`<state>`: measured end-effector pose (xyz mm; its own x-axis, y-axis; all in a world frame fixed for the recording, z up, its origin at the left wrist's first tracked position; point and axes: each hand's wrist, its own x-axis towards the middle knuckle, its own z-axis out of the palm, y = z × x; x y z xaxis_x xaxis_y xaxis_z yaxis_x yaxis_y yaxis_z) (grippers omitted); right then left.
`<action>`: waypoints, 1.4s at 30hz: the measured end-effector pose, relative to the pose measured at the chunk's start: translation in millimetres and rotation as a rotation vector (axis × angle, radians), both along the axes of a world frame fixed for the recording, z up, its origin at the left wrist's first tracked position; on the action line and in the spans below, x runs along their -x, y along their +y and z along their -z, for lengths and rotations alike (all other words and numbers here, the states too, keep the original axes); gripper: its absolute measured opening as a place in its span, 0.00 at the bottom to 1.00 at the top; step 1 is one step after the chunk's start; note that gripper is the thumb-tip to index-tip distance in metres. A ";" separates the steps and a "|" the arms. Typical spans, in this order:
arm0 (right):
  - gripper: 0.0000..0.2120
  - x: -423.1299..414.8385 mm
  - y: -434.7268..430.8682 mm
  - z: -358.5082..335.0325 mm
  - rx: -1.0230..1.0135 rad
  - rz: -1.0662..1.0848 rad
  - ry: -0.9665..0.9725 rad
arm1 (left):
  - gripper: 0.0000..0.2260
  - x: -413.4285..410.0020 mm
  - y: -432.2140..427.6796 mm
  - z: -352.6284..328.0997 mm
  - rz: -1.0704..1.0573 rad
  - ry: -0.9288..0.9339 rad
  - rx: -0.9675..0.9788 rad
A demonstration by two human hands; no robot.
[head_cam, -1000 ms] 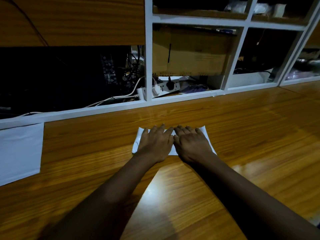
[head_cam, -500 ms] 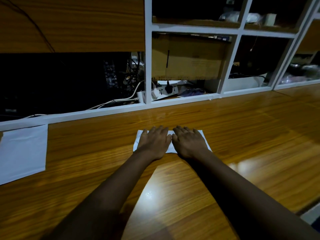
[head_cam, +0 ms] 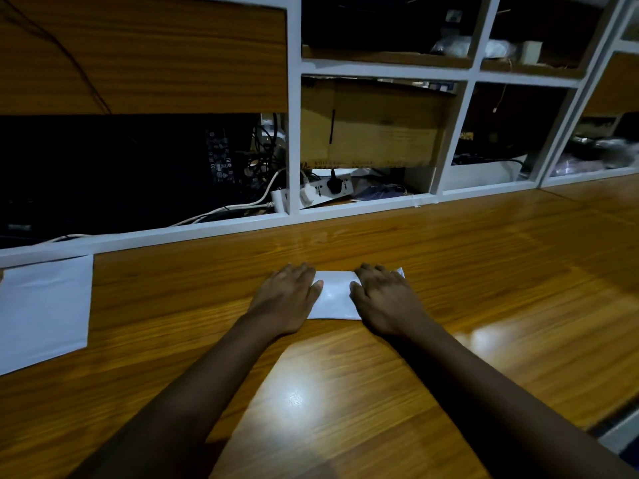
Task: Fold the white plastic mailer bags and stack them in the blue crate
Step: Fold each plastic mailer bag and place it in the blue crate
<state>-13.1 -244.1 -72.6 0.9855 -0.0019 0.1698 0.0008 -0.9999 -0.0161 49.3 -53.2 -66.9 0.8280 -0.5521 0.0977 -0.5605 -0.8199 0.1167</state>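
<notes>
No words or numbers can be read here. The black box (head_cam: 218, 157) behind the table has a strip of tiny white signs and marks on it, but they are too small and dim to make out. The cardboard box (head_cam: 377, 129) on the shelf has some faint print on its front and along its bottom edge, and that is too blurry to read. A small sticker (head_cam: 451, 15) high up in the shelf has a dark mark on it, which cannot be read either.
</notes>
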 end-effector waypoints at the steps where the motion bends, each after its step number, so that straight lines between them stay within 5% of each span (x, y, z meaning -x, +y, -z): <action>1: 0.30 -2.7 0.0 -3.5 -0.019 0.022 0.004 | 0.24 -3.2 -0.9 -1.0 -0.004 0.013 -0.003; 5: 0.32 1.1 0.8 -7.2 -0.090 0.015 0.135 | 0.24 -0.9 2.4 -1.4 -0.025 0.049 0.016; 13: 0.27 8.2 -14.7 -4.6 -0.149 0.090 0.046 | 0.24 -1.7 16.2 -3.0 -0.058 0.083 0.023; 17: 0.27 23.1 -15.2 -8.2 -0.173 0.129 -0.025 | 0.24 8.1 22.2 -1.9 -0.072 -0.110 0.014; 22: 0.29 18.3 0.5 -14.0 -0.047 -0.108 -0.094 | 0.20 13.4 -3.2 -11.9 0.116 -0.247 0.184; 31: 0.36 -16.5 10.0 -3.0 0.020 -0.104 -0.006 | 0.22 5.9 -27.4 0.0 0.084 -0.172 -0.019; 42: 0.31 -3.7 -0.5 2.3 0.001 -0.096 0.053 | 0.24 1.6 -13.8 2.6 0.042 -0.045 -0.029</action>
<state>-9.4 -244.6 -75.0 0.9886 0.0935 0.1176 0.0963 -0.9952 -0.0176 47.7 -67.0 -69.6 0.7990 -0.5897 0.1178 -0.5988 -0.7981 0.0672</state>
